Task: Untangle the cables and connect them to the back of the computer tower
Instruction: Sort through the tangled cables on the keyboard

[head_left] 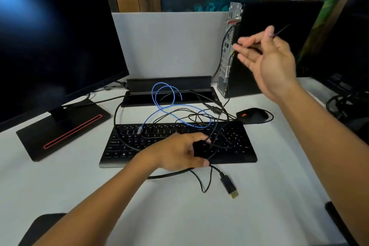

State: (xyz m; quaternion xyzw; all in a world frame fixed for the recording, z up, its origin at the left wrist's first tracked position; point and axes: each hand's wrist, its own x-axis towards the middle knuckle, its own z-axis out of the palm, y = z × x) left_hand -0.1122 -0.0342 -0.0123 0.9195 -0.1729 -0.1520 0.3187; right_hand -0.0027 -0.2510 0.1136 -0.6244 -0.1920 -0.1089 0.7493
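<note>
A black computer tower stands at the back right, its metal rear panel facing left with a few cables plugged in. My right hand is raised in front of the tower and pinches a thin black cable between thumb and fingers. My left hand rests on the keyboard and grips a bunch of tangled black cables. A blue network cable loops over the tangle. A thick black cable ends in a gold-tipped DisplayPort plug, loose on the table.
A dark monitor on a black stand fills the left side. A black mouse lies right of the keyboard. A black cable tray sits open behind it, against a grey divider. More cables lie at the far right.
</note>
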